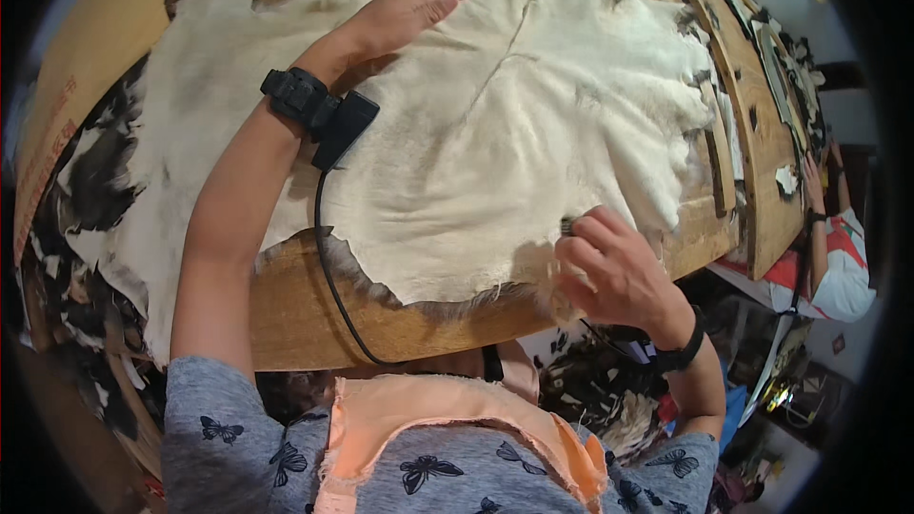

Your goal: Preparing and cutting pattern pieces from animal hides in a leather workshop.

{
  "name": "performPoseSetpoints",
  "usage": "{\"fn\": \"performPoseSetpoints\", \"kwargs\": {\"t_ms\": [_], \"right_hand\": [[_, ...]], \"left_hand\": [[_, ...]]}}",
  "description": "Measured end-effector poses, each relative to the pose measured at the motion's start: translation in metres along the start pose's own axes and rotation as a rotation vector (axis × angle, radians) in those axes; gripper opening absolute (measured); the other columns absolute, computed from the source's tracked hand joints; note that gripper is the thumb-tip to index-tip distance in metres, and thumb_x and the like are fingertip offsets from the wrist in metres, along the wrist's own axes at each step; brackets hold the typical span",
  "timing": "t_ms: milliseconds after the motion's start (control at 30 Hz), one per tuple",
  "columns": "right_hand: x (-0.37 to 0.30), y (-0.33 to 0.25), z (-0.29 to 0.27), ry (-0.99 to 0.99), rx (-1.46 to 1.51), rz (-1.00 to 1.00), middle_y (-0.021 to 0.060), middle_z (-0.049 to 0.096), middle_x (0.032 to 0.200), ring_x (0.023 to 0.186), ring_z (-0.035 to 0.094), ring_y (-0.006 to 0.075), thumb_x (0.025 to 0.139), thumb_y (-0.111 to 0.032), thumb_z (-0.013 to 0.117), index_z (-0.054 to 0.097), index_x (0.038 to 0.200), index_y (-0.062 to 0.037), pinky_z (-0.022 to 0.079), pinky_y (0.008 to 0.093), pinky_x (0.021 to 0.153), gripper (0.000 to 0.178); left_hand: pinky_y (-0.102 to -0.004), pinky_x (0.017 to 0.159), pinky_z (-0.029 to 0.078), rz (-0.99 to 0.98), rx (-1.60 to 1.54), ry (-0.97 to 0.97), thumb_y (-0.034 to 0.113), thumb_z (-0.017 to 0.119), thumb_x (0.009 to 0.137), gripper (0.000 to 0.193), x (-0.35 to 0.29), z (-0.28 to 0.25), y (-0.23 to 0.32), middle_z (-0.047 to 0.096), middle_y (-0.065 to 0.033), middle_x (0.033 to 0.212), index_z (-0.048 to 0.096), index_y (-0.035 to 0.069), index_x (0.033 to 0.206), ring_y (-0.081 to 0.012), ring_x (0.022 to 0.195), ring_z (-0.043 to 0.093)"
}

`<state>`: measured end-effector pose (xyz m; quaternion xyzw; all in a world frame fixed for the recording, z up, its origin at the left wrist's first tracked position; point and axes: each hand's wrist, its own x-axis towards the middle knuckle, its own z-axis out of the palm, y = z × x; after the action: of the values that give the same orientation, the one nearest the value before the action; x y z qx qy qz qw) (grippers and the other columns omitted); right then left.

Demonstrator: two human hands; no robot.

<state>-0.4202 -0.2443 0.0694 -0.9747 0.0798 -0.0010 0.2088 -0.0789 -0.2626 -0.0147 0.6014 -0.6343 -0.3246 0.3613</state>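
I see the hide spread beneath the left hand, its fingers straight and close together; the right hand curls its fingers round a small dark thing, the hide's near edge just beside them; below both lies the table.

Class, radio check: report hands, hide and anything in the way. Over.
Left hand flat over pale hide; right hand curled by its near edge, grip unclear. Hide spread on wooden table. Black cable across near edge, possible snag.

Red characters run along the tan cardboard at left, too blurred to read
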Motion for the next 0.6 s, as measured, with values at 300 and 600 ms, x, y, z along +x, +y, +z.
{"fn": "performPoseSetpoints", "kwargs": {"t_ms": [300,600], "right_hand": [[-0.002,0.001,0.046,-0.018,0.073,-0.09,0.0075,0.044,0.08,0.074,0.044,0.0239,0.062,-0.014,0.061,0.052,0.098,-0.003,0.04,0.0329,0.064,0.038],[-0.018,0.002,0.047,-0.017,0.209,0.008,0.0054,0.04,0.071,0.066,0.043,0.0218,0.061,-0.011,0.056,0.056,0.095,-0.0028,0.038,0.03,0.058,0.035]], "left_hand": [[-0.0416,0.106,0.015,0.207,0.847,0.041,0.042,0.036,0.091,0.049,-0.006,0.005,-0.018,0.031,-0.0067,0.139,0.036,0.017,0.133,-0.0238,0.13,0.025],[-0.0439,0.107,0.008,0.06,0.743,-0.176,0.05,0.038,0.086,0.066,0.001,-0.005,-0.002,0.019,-0.0167,0.143,0.024,0.011,0.137,-0.0298,0.133,0.014]]}}
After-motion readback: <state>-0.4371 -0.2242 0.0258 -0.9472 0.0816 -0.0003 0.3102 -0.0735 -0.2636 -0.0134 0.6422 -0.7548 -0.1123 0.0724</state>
